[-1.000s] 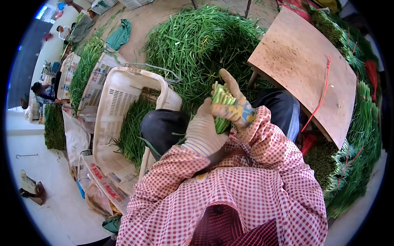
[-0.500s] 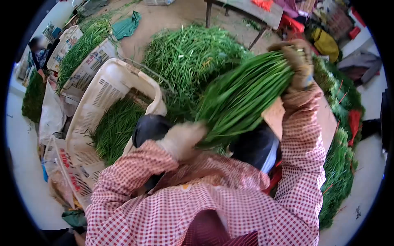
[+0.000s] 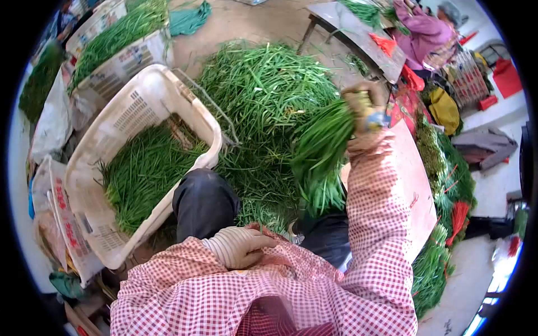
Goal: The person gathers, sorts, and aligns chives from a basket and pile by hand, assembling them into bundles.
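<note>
while the head view shows the right hand (image 3: 367,106) raised ahead of the body, its gloved fingers are clenched around one end of a bunch of green stalks (image 3: 324,157); the free ends hang above the right knee (image 3: 325,238), blocking part of the loose green pile (image 3: 263,84). the left hand (image 3: 238,247) rests at the lap; whether it grips anything cannot be told. a white crate (image 3: 126,120) containing greens (image 3: 151,173) stands beside the left knee (image 3: 204,201). the right sleeve (image 3: 375,196) obscures part of a board (image 3: 421,215); bundles (image 3: 434,266) lie alongside. farther ahead are a bench (image 3: 347,28) and a person in purple (image 3: 423,42).
</note>
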`<state>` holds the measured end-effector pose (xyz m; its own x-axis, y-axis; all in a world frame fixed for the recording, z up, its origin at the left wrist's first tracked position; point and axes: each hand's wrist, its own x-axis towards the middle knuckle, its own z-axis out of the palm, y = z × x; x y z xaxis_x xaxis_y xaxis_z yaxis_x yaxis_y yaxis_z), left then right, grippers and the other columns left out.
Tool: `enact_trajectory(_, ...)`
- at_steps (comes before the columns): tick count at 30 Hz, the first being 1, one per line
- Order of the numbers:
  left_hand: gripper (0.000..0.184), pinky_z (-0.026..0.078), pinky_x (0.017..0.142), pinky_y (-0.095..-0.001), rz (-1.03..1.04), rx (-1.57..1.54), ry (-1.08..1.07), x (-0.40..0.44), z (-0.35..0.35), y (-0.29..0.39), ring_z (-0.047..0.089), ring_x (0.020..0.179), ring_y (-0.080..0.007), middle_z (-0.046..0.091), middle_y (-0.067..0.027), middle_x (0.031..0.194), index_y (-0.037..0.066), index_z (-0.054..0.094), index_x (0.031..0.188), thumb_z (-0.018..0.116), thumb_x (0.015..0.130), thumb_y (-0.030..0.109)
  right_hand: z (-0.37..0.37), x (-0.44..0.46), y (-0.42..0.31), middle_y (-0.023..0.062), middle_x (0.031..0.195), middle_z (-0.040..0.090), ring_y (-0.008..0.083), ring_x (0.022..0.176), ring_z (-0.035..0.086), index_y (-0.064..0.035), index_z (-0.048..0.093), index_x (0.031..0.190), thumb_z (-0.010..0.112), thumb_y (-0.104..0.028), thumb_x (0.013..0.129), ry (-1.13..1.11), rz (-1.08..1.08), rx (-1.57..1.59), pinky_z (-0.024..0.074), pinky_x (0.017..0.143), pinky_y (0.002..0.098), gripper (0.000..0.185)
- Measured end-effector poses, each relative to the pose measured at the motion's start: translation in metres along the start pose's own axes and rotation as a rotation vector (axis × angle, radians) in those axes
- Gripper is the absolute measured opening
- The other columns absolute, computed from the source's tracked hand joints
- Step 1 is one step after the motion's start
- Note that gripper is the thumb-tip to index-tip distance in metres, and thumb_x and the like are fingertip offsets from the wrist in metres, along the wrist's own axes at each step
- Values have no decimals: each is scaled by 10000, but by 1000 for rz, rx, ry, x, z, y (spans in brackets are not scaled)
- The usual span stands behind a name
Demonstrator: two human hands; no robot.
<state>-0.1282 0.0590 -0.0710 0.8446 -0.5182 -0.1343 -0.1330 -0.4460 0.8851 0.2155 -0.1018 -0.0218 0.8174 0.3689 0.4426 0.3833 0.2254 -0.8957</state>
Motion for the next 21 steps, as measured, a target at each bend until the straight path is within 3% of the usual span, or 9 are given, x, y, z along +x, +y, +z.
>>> enact_trajectory(1,352,511,743,-396,49,-62,39,-1,-1,-2,634,851,-352,634,-164,1002,84,573,1182,580,849,195,-7,10,0,56,856,636,157,775,604,-119,578,925,679,20,753,11,-120,90,513,691,280,244)
enact_trajectory(3,361,515,750,-367,36,-159,38,5,-1,0,643,856,-309,640,-155,1026,60,569,1191,587,857,196,8,-1,-35,77,861,647,167,745,607,-110,562,906,665,34,751,268,-37,247,527,630,288,235)
enact_trajectory(6,421,512,782,-345,-18,-495,-29,26,-3,21,645,885,-244,652,-139,1025,28,546,1224,607,861,231,0,-17,6,36,832,613,113,721,553,-100,561,921,633,22,779,-62,-180,-469,480,641,231,201)
enact_trajectory(8,472,505,808,-352,-47,-713,-88,40,-13,39,638,909,-222,658,-133,999,20,528,1249,620,856,264,30,-33,-2,12,855,593,93,740,543,-84,567,964,602,43,784,-141,13,-255,458,655,218,223)
enact_trajectory(10,536,532,787,-306,-130,-1336,-201,49,-19,58,633,919,-201,639,-152,1087,-33,462,1294,651,874,242,48,-45,-30,7,862,590,90,740,541,-77,568,988,592,55,782,-125,75,-155,459,660,221,246)
enact_trajectory(13,1078,464,949,-446,-99,-1672,-118,55,-20,67,548,1109,-323,492,-228,1263,-67,197,1409,614,749,675,58,-56,-64,16,885,587,96,779,545,-73,574,1034,597,50,769,-91,-55,-70,453,690,232,293)
enact_trajectory(16,1245,432,979,-478,-54,-1808,-115,59,-21,64,492,1175,-363,409,-257,1338,-57,143,1422,536,638,827,65,-87,-84,26,904,587,130,813,544,-75,581,1015,620,12,763,-130,-143,-88,456,711,274,269)
enact_trajectory(18,1120,435,979,-460,139,-1921,-89,57,-24,52,512,1154,-342,452,-214,1311,-45,231,1391,531,681,768,76,-112,-90,32,917,586,153,835,542,-75,586,1002,636,-13,760,-235,-184,-144,457,725,302,256)
enact_trajectory(21,987,450,965,-446,254,-1995,189,40,-23,29,532,1133,-316,478,-199,1290,-22,272,1379,550,727,665,99,-145,-93,41,936,586,187,869,541,-77,592,984,659,-51,754,-494,-273,-236,460,745,345,241)
